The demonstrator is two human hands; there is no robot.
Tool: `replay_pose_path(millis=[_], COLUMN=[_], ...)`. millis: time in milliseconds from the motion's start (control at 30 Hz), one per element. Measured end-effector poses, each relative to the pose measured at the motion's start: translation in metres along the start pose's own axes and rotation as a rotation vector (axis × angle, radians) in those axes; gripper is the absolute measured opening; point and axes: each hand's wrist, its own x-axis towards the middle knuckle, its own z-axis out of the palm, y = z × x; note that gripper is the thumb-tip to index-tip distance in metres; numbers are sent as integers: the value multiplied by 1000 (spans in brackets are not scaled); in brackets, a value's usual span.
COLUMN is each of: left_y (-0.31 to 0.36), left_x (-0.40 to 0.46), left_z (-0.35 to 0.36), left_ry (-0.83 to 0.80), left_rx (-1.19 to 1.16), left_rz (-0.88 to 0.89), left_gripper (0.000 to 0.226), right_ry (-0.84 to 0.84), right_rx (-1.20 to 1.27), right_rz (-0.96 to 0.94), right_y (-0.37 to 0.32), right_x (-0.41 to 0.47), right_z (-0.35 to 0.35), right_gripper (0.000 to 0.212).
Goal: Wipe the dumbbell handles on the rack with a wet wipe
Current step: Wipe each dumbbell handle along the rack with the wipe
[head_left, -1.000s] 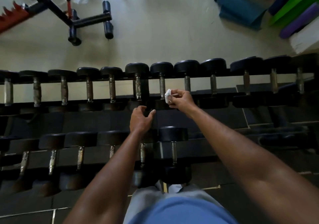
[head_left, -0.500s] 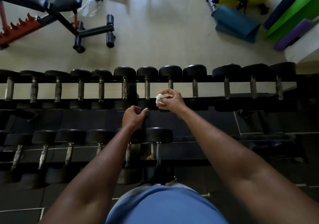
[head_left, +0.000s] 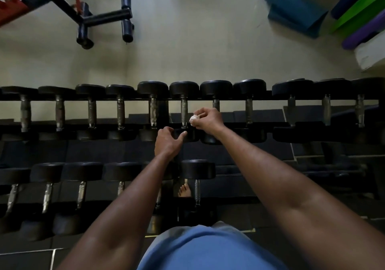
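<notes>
A black two-tier rack [head_left: 312,124] carries a row of black dumbbells with worn metal handles. My right hand [head_left: 207,118] pinches a crumpled white wet wipe [head_left: 194,120] over the lower part of one upper-row handle [head_left: 216,104], hiding most of it. The neighbouring handle [head_left: 184,111] stands just left of the wipe. My left hand [head_left: 167,141] rests with loosely spread fingers on the near head of that neighbouring dumbbell [head_left: 187,135], thumb out to the right. The lower row of dumbbells [head_left: 198,168] runs under my forearms.
Beyond the rack lies a pale floor with a black weight bench frame [head_left: 104,17] at the top left. A teal mat [head_left: 295,11] and green and purple rolled mats [head_left: 362,17] sit at the top right. A bare foot [head_left: 184,190] shows between the lower dumbbells.
The view has shifted while both hands stay on the upper row. My right hand keeps the wipe on the same handle, and the wipe looks more bunched up.
</notes>
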Motion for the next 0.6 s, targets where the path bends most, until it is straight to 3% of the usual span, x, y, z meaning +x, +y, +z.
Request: replay_pose_path(millis=[167, 400, 600], left_y=[-1, 3, -8], left_x=[20, 30, 40], left_z=[12, 26, 32], left_ry=[-45, 13, 11], left_rx=[-1, -50, -33], left_rz=[-55, -139, -120], left_gripper=[87, 70, 64], right_ry=[6, -41, 19], right_rx=[-184, -346, -396], right_rz=[3, 89, 189], right_y=[-1, 23, 41], right_x=[33, 70, 83], right_z=[14, 40, 50], right_gripper=[13, 8, 8])
